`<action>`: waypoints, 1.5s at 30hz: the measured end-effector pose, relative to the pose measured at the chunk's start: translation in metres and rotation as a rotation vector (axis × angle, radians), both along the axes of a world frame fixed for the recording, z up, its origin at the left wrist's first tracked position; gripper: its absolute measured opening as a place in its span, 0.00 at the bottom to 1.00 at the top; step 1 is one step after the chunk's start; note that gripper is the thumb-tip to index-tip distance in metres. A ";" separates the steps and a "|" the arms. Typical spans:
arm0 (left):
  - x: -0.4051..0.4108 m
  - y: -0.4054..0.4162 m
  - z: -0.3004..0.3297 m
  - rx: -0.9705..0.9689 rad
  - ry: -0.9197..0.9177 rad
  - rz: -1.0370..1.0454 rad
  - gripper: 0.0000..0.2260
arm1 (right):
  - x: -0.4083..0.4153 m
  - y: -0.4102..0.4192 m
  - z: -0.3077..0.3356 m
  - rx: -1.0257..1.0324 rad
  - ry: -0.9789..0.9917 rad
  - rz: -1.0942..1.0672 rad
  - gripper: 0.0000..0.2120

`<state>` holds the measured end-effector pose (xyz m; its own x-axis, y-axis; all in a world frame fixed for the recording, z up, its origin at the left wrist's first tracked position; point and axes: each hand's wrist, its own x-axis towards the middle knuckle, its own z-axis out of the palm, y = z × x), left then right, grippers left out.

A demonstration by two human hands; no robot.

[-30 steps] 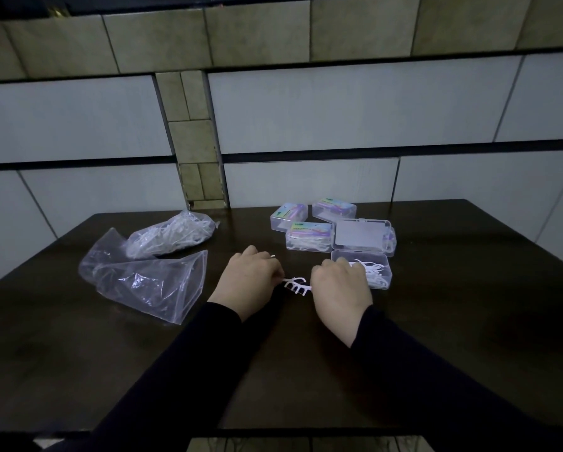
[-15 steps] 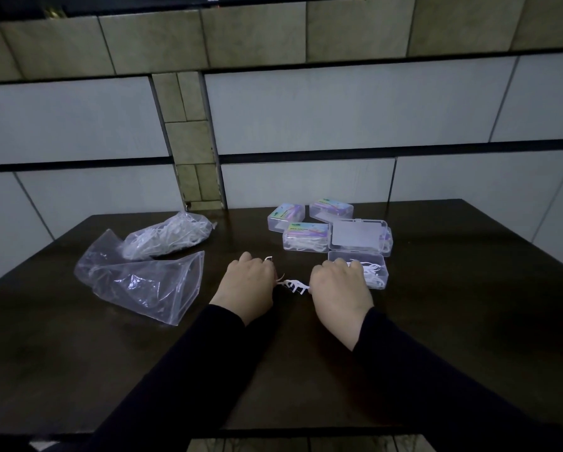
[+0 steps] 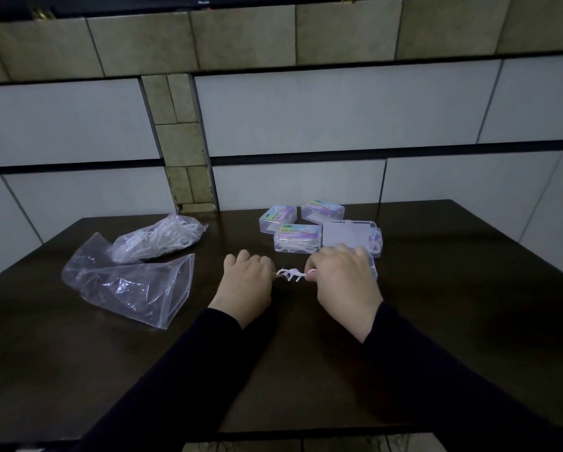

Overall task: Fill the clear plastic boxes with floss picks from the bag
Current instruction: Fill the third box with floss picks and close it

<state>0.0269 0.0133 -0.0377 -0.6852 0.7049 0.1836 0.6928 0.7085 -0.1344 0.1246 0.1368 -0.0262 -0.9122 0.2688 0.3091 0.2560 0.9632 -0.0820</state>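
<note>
A small bunch of white floss picks (image 3: 291, 274) is held between my two hands just above the dark table. My left hand (image 3: 246, 282) pinches its left end and my right hand (image 3: 343, 282) pinches its right end. Behind my right hand lies an open clear box (image 3: 372, 270), mostly hidden, with its flipped-up lid (image 3: 350, 236) behind it. Three closed clear boxes (image 3: 295, 241) with colourful labels stand just beyond. The clear bag of floss picks (image 3: 158, 239) lies at the left back.
An empty-looking clear zip bag (image 3: 133, 285) lies flat left of my left hand. The dark table (image 3: 453, 305) ends at a tiled wall behind the boxes. My dark sleeves cross the near table.
The view has shifted slightly. My right hand has moved a little forward over the open box, with the picks still held between both hands.
</note>
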 end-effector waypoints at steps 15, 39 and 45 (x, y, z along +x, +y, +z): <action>0.018 0.067 0.010 1.060 -0.590 -0.215 0.08 | 0.014 0.070 0.000 -0.072 0.215 -0.162 0.06; 0.008 0.081 -0.010 0.705 -0.414 -0.238 0.03 | 0.025 0.097 -0.017 -0.317 0.204 -0.154 0.07; 0.012 0.084 -0.006 0.643 -0.343 -0.216 0.06 | 0.032 0.100 -0.018 -0.405 0.194 -0.158 0.10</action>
